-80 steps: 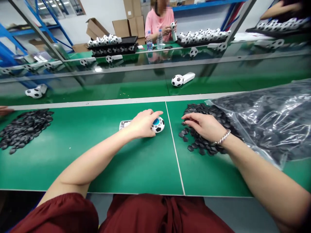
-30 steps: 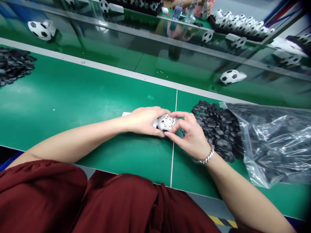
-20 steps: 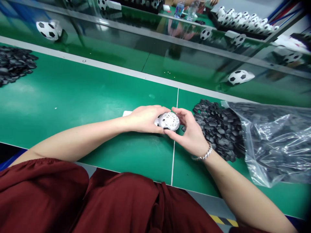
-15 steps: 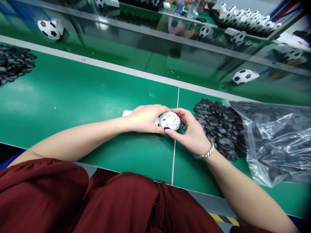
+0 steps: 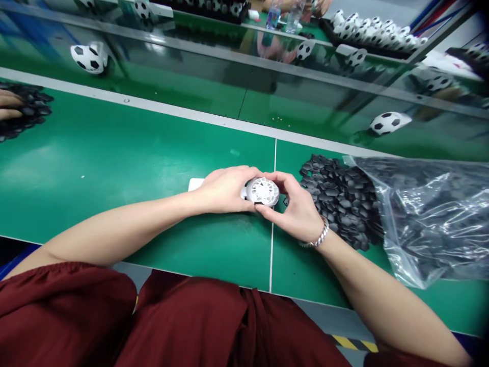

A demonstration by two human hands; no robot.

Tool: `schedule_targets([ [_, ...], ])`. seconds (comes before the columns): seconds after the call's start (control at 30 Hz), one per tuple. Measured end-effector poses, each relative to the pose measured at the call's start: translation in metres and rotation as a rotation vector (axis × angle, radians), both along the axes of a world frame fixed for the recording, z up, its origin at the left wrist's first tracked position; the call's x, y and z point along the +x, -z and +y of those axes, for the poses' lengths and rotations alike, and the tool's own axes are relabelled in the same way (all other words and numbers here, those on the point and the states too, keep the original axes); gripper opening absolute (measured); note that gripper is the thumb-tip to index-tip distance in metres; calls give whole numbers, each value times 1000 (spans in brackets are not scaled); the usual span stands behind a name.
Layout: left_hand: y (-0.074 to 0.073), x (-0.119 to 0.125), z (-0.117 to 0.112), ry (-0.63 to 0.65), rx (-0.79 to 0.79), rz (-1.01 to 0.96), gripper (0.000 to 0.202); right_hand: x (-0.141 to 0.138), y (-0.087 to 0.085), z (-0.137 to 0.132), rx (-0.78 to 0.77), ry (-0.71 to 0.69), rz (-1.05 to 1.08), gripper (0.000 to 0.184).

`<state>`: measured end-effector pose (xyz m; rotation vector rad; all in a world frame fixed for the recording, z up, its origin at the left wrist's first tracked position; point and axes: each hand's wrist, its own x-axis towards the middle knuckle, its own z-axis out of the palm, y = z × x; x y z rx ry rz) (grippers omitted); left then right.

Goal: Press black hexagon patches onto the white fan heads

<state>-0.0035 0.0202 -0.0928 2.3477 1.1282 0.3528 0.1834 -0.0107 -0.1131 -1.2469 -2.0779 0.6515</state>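
Between my two hands is a white plastic soccer-ball piece [image 5: 263,191], its openwork face turned up. My left hand [image 5: 225,189] is closed around its left side, and a flat white end [image 5: 195,184] of what looks like the same piece sticks out behind the palm. The thumb and forefinger of my right hand [image 5: 296,206] curve round the right side, closed on its near and far edges. By the right thumb a small black patch [image 5: 260,204] shows on the near edge. My fingers hide most of the underside.
Right of my hands lies a heap of black patches [image 5: 344,199], beside a clear plastic bag [image 5: 439,224] full of them. At far left, another person's hand [image 5: 9,104] is on a second black heap [image 5: 36,107]. Soccer-ball pieces [image 5: 387,123] stand beyond the pale ledge [image 5: 171,112].
Another person's hand has come in over the left black heap, and a hand now shows at the top. My hands keep their hold on the ball piece; the view has shifted slightly.
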Motion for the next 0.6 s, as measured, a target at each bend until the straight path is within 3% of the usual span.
schedule_targets([
  [0.3, 0, 1, -1, 16, 43, 57, 55, 6, -5, 6, -29, -92, -28, 52],
  [0.4, 1, 0, 0, 43, 71, 93, 53, 14, -12, 14, -44, -97, -87, 42],
  [0.53, 2, -1, 1, 52, 86, 124, 58, 41, -18, 24, 43, 135, -507, 32],
  [0.6, 1, -1, 1, 65, 104, 146, 60, 58, -11, 30, 49, 131, -723, 34],
])
